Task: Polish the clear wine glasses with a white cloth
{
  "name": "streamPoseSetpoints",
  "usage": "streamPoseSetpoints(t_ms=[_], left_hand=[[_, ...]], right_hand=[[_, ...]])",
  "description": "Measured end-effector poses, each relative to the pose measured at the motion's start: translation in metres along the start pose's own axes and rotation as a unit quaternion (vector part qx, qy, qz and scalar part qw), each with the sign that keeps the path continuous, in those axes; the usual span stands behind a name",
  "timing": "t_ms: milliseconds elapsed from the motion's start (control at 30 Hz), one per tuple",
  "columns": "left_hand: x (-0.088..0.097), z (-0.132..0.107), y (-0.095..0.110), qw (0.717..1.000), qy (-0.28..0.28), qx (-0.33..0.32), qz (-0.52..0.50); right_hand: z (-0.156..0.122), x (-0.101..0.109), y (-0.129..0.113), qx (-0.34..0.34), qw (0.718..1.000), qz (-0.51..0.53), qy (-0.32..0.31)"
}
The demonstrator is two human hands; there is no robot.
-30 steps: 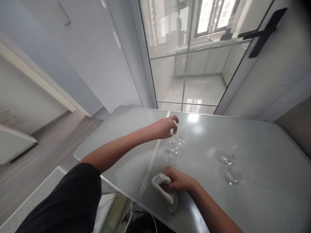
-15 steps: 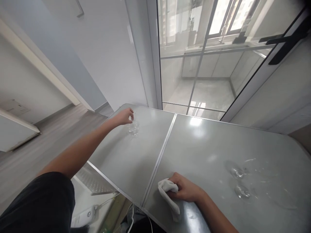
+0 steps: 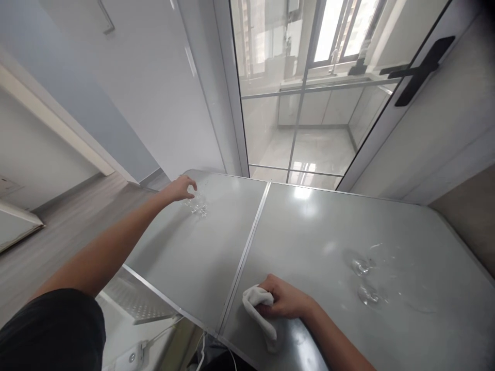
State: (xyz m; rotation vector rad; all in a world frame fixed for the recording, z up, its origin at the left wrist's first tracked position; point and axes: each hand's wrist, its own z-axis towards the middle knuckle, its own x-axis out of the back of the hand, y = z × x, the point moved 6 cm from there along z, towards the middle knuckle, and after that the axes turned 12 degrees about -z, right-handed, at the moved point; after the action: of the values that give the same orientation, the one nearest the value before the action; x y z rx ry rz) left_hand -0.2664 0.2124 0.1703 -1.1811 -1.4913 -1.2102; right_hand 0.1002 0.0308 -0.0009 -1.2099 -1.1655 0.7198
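One grip, that of the left hand [image 3: 180, 189], has thumb and fingers parted beside clear glassware [image 3: 199, 207], which sits toward the surface's [image 3: 309, 232] seam [image 3: 247, 247]; contact and long axis are unclear. Across the seam, the farther right hand [image 3: 285, 299] clutches a white cloth [image 3: 256, 295], with two glasses [image 3: 361, 266] beyond.

Legible text: none. No word, brand, number or sign can be read anywhere in view. Two marks noted, neither resolved. (1) White power strip [image 3: 124, 361], at the near left, lower than the counter [image 3: 328, 216]: one round dark mark on its face, too small to tell whether printed symbol, button or socket. (2) Pale plate [image 3: 8, 186], low at the left edge of the scene: small dark specks near its top, too small to tell whether lettering or fittings. Reading for both: undetermined.
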Motion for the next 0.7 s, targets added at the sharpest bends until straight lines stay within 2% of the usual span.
streamPoseSetpoints(t_ms=[200,267,333,433,500,600,700], left_hand=[[0.015,-0.016,0.014,0.999,0.001,0.018,0.03],[0.025,-0.026,0.026,0.998,0.04,0.026,0.043],[0.034,-0.04,0.049,0.992,0.111,0.026,0.049],[0.034,-0.059,0.107,0.972,0.22,-0.072,0.023],[0.018,-0.068,0.155,0.956,0.24,-0.17,-0.004],[-0.024,-0.079,0.243,0.931,0.13,-0.319,-0.121],[-0.061,-0.092,0.332,0.892,0.018,-0.398,-0.214]], right_hand=[[0.0,0.002,0.002,0.019,1.0,-0.017,-0.002],[0.001,0.003,0.005,0.025,0.999,-0.024,0.005],[0.003,0.002,0.009,0.024,0.999,-0.033,0.012],[0.008,-0.002,0.013,0.042,0.999,-0.028,-0.006],[0.012,0.002,0.018,0.052,0.999,-0.016,-0.008],[0.014,0.009,0.024,0.037,0.999,-0.008,-0.005],[0.012,0.011,0.021,0.023,1.0,-0.017,-0.001]])
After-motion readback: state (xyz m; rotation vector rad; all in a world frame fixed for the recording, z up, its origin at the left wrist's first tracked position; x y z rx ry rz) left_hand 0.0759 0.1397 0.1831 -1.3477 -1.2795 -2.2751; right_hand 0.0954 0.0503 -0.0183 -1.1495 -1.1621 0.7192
